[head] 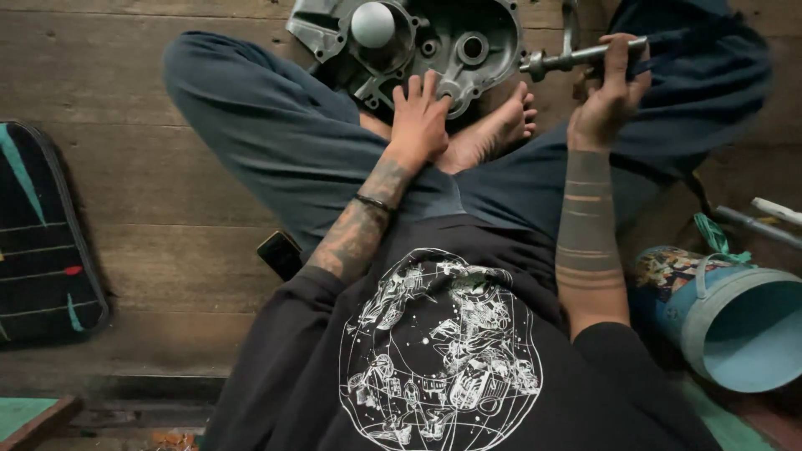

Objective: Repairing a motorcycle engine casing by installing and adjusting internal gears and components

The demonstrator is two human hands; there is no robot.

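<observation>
Bare plank floor left of knee; blue bucket, rods crowding right.

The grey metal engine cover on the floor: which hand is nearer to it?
Left. The left hand rests on the engine cover; the right hand holds a metal shaft beside it.

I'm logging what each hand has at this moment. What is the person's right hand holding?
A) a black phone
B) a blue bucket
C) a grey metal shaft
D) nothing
C: the right hand is closed around a grey metal shaft, while the left hand rests on the grey metal casing.
</observation>
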